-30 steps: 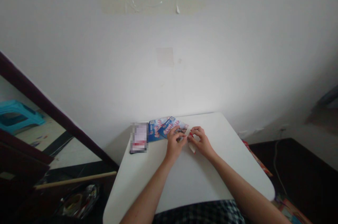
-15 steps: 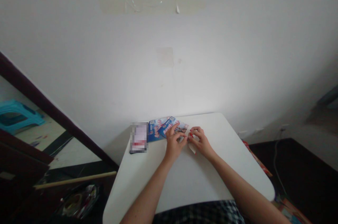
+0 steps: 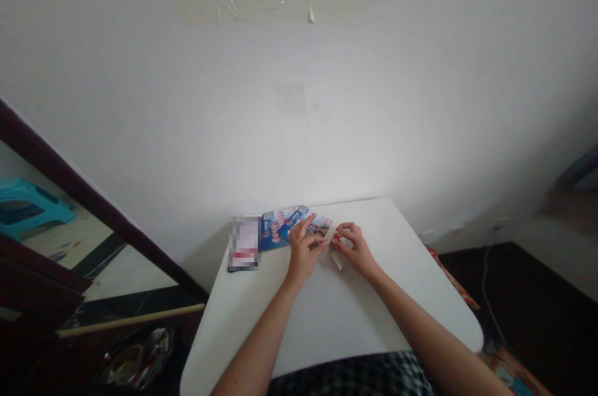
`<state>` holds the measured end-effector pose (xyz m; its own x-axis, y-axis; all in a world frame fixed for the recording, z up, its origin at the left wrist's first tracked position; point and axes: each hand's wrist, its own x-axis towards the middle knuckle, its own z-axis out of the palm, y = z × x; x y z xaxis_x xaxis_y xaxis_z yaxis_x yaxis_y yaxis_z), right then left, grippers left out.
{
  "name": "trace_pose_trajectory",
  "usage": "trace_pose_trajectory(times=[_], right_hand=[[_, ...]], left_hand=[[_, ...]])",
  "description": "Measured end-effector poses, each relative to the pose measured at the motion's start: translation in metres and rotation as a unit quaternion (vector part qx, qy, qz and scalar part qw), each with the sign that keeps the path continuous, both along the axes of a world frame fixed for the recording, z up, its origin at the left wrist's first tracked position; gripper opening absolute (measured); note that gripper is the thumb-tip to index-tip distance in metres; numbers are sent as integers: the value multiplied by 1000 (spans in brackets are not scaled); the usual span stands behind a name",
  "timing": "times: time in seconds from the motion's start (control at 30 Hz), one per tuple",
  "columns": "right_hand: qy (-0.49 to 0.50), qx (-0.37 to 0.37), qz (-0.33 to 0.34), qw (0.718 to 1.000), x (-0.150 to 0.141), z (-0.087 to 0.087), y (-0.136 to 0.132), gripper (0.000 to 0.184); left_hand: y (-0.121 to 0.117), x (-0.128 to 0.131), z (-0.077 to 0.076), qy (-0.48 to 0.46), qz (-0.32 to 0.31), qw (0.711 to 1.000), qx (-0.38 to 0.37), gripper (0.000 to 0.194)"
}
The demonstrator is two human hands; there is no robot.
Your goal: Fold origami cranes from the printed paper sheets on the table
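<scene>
My left hand (image 3: pixel 303 251) is closed in a pinch, its thumb and index fingertips meeting at the edge of a small white and red paper-like piece (image 3: pixel 337 260). From the other side my right hand (image 3: pixel 357 249) pinches the same piece, with red showing at its fingertips. The fingers cover much of this piece, so its exact kind is unclear. Just behind my left hand, blue printed leaflets (image 3: pixel 275 234) with red and white lettering lie overlapping on the white table (image 3: pixel 346 321).
A phone-like object (image 3: pixel 245 243), its face blurred, lies left of the leaflets. The table stands against a pale wall (image 3: pixel 299 153). On the floor at left are a blue plastic stool (image 3: pixel 37 203) and a bag of odds and ends (image 3: pixel 135 362). A cable (image 3: pixel 486 278) hangs at right.
Both hands stay together over the table with small finger movements. The white and red piece has shifted slightly left. The view has moved a little.
</scene>
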<state>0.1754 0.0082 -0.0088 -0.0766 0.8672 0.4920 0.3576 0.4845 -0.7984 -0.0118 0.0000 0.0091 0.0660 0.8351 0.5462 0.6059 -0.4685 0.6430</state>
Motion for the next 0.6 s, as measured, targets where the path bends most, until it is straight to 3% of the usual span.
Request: trace_pose_trajectory(times=[0.6], right_hand=[[-22,2,14,1000,5,1,2,17]], left_hand=[[-5,2,2,5,17,1000,6,4]])
